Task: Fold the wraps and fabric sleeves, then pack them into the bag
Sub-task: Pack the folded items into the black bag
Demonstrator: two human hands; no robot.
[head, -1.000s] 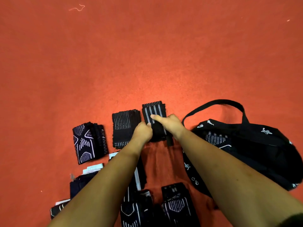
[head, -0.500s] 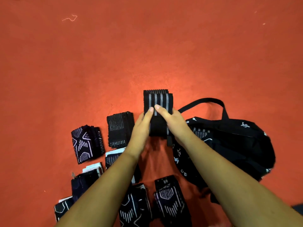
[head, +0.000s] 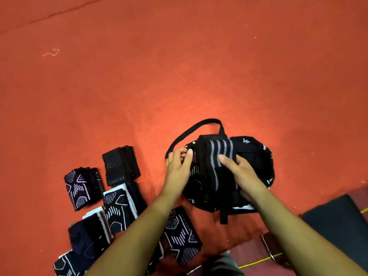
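Red carpet [head: 179,66] is spread over the whole floor. A black bag [head: 256,145] is laid on it in the lower middle of the frame. Most of the bag's mouth is covered by a striped wrap [head: 218,154] and two hands. What is inside the bag cannot be made out, because it is all dark.

The striped wrap is held right over the open bag. It is pinched by the right hand [head: 245,176]: the thumb is pressed on the grey stripes, and the other fingers are hidden behind the cloth. The bag's left rim is gripped by the left hand [head: 178,168], with the fingers curled over the edge. One handle loop [head: 191,130] is seen above the bag. One black strap [head: 223,214] is seen hanging at the bag's lower edge. It cannot be told if it is part of the wrap or part of the bag.

In the lower left of the frame, one folded black wrap [head: 120,166] is laid flat. Below it, five folded sleeves [head: 82,188] with pale line patterns can be counted. The lowest one is cut off by the frame edge, and two are partly covered by the left arm.

In the lower right corner, one dark mat [head: 338,226] is cut off by the frame, and one yellow line [head: 258,260] is seen beside it, blurred. One pale thread [head: 50,53] is seen in the upper left.
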